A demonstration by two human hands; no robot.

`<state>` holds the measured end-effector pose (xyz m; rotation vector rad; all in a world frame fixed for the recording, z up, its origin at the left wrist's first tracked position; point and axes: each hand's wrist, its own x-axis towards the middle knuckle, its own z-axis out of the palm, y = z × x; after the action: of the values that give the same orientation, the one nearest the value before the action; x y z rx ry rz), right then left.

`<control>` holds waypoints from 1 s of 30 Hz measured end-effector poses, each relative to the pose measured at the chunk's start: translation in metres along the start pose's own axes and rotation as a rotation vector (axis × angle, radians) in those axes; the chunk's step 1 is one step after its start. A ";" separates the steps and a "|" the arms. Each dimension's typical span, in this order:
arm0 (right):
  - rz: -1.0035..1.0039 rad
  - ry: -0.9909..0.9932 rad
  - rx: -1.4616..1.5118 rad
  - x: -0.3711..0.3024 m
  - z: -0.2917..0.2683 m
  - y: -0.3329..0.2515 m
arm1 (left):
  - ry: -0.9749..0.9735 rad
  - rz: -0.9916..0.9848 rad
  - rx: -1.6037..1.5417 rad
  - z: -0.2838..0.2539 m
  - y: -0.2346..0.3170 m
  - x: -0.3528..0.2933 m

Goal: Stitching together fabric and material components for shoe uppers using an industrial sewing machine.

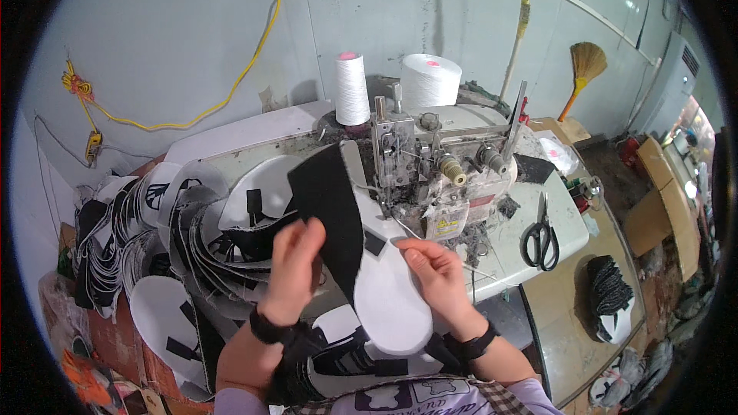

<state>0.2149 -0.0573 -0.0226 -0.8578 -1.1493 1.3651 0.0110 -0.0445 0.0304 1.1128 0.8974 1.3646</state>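
the left hand (294, 265) pinches the black fabric piece (329, 219) in a closed grip; the right hand (438, 273) presses the white sole-shaped piece (392, 292) before the sewing machine (430, 165). neither is yet under the needle; a big stack of cut pieces (165, 230) waits on the tabletop (565, 219).

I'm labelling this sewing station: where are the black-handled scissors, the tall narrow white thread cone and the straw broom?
Black-handled scissors (541, 240), head view, on the handles.
Tall narrow white thread cone (351, 91), head view, mid-body.
Straw broom (587, 60), head view, on the bristle head.
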 end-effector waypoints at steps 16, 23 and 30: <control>0.054 -0.252 -0.071 0.000 0.002 0.006 | -0.185 -0.019 0.672 -0.041 0.015 -0.087; -0.265 -0.195 -0.496 -0.016 -0.009 -0.009 | -0.266 -0.129 0.692 -0.028 0.013 -0.077; -0.637 -0.250 -0.905 -0.024 0.000 -0.014 | -0.210 0.040 0.562 -0.011 0.018 -0.051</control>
<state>0.2223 -0.0820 -0.0125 -0.8159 -2.0783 0.3892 -0.0070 -0.0959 0.0378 1.6734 1.1397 1.0209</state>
